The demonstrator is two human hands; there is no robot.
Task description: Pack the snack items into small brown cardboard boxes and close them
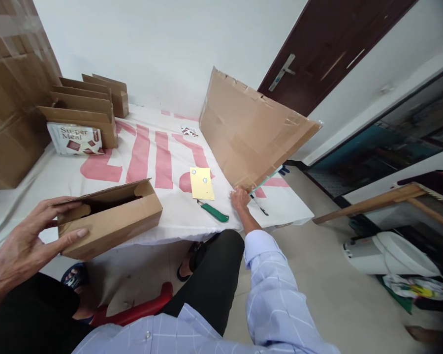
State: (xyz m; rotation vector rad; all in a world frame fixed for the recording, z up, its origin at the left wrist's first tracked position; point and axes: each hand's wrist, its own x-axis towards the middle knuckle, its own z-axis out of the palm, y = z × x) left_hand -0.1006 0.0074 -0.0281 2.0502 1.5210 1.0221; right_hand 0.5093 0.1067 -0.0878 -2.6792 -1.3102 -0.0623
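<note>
At the table's near left edge, my left hand (40,236) grips one end of a narrow cardboard box (114,223), thumb on its outer side and fingers over the top edge; its top is open. My right hand (239,199) is closed at the lower edge of a large upright cardboard piece (251,132); what its fingers hold is hidden. Beside that hand lies a dark pen (260,206). To its left are a green-handled utility knife (214,212) and a yellow sheet of stickers (202,184) with only a few left on it.
Several open cardboard boxes (84,101) stand in a row at the back left, with a "Super Meal" packet (76,139) leaning in front. A small printed card (189,131) lies farther back. A white bucket (395,255) and wooden frame (369,201) are at right.
</note>
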